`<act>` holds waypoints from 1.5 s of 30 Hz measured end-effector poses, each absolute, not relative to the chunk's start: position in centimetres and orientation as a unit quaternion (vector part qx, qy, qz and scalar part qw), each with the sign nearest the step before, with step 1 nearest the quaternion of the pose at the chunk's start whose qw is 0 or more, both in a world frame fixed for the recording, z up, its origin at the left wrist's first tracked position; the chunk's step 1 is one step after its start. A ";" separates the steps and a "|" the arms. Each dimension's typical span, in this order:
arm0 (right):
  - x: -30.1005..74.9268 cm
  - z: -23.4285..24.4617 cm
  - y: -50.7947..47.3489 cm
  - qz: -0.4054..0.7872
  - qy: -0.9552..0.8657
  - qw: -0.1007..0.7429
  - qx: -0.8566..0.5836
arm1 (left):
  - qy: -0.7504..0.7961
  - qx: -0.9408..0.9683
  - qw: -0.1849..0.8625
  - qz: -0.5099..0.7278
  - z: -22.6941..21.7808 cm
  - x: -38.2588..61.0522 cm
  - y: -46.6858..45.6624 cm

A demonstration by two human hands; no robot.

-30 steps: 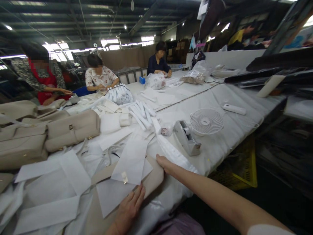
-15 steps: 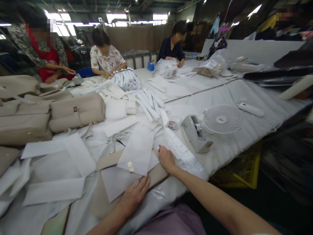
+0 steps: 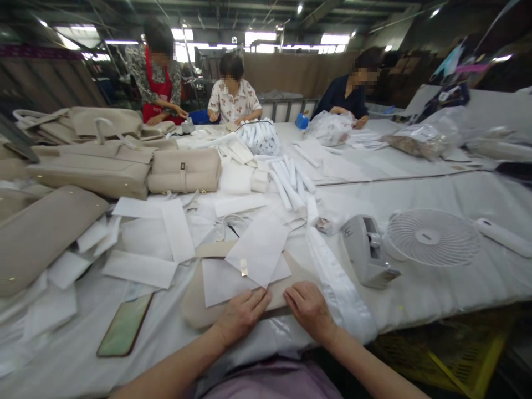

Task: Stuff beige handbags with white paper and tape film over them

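Note:
A flat beige bag (image 3: 193,302) lies on the table before me, its near edge toward my body. White sheets (image 3: 260,244) cover much of its top, and a small metal clasp (image 3: 244,268) shows on the upper sheet. At the near edge, my left hand (image 3: 243,313) is closed over the bag, fingers together and pressed down; its thumb is hidden. To the right, my right hand (image 3: 310,307) grips the same edge with bent fingers. A small gap separates the two hands.
Beige handbags (image 3: 185,169) are piled at left, near loose white strips (image 3: 139,269) and a phone (image 3: 124,326). On the right stand a tape dispenser (image 3: 368,249) and a white fan (image 3: 434,238). White rolls (image 3: 286,183) lie mid-table. Co-workers (image 3: 235,97) work along the far side.
My right hand has come back along the bag's edge, nearer my left hand, which stays on the bag. The view has turned left, bringing the whole phone and more handbags into sight.

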State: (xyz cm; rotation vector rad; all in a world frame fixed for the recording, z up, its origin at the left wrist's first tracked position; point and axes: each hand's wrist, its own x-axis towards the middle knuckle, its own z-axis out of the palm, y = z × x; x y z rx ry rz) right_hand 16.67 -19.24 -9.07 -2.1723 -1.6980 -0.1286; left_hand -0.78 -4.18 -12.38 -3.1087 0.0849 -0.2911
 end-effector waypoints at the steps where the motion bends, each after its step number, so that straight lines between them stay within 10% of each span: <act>1: 16.2 -9.3 -19.4 -0.040 -0.637 0.190 -0.746 | 0.025 -0.996 0.011 -0.088 -12.3 -0.9 -4.3; 17: 16.6 -5.0 -14.1 0.109 -0.746 0.124 -0.645 | 0.145 -0.981 -0.118 -0.041 -5.0 -1.0 0.1; 27: 17.1 -9.0 -13.8 0.082 -0.735 0.079 -0.668 | 0.157 -0.958 -0.237 -0.030 -10.3 -2.2 0.8; 39: 20.6 -6.2 -14.7 -0.028 -0.691 0.252 -0.676 | 0.083 -0.976 -0.196 -0.044 -9.7 -2.3 0.0; 45: 25.7 -5.3 -10.1 -0.084 -0.709 0.113 -0.691 | 0.046 -0.973 -0.225 -0.036 -10.2 -2.5 0.1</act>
